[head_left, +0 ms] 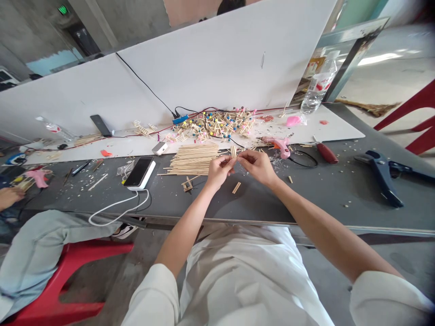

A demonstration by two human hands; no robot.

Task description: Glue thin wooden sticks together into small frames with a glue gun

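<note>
Two hands, left hand [219, 170] and right hand [256, 165], are meeting above the surface [322, 190], pinching short wooden sticks [233, 151] between closed fingertips. Both forearms are reaching forward, converging near the stick pile [193, 159] at the far edge.

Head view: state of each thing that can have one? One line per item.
left hand: pinching short sticks
right hand: pinching the same short sticks
short sticks: upright, held between both hands
stick pile: lying flat on the table
phone: screen dark, lying on a white block with a cable
glue gun: lying on its side
water bottle: leaning, capped
</note>
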